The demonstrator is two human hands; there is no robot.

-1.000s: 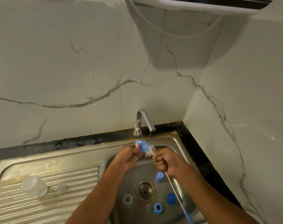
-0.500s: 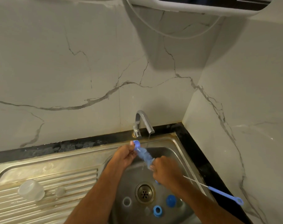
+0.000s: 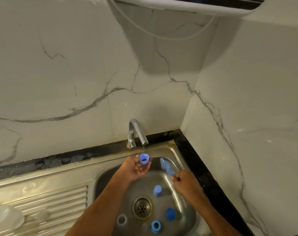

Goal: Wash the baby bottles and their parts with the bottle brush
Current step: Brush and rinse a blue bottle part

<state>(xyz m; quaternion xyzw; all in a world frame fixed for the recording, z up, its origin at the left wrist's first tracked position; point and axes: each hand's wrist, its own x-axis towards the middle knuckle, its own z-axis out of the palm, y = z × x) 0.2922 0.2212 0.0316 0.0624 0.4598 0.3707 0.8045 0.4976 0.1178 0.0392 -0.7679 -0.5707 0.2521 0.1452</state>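
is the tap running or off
Running: a thin stream falls from the tap spout into the blue cap the left hand holds under it.

No text, label, brand, number or sign could be read anywhere in the head view (the dark panel on the appliance at the top edge was cut off and showed nothing legible).
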